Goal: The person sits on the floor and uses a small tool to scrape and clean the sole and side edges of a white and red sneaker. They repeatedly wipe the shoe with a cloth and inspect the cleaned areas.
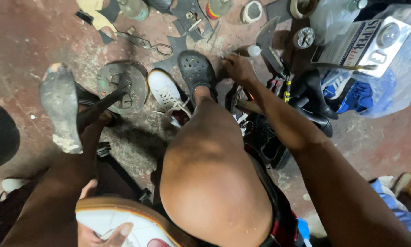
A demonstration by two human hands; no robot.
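From the head camera, my left hand has its fingers clamped around a white leather shoe with a tan sole edge at my lap. My right hand reaches to the cluttered reddish concrete floor, fingers curled together beside a small white bottle cap; whether they grip anything, I cannot tell.

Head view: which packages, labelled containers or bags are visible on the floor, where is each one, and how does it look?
Boxed package: top right, rectangular, silver and white, dark lettering, clear round window.
Plastic bag: under the box, translucent, blue inside.
Bottle: top centre, red and yellow label.
Bottle: top left of centre, pale greenish.
Right hand: reaches beside a small white cap.
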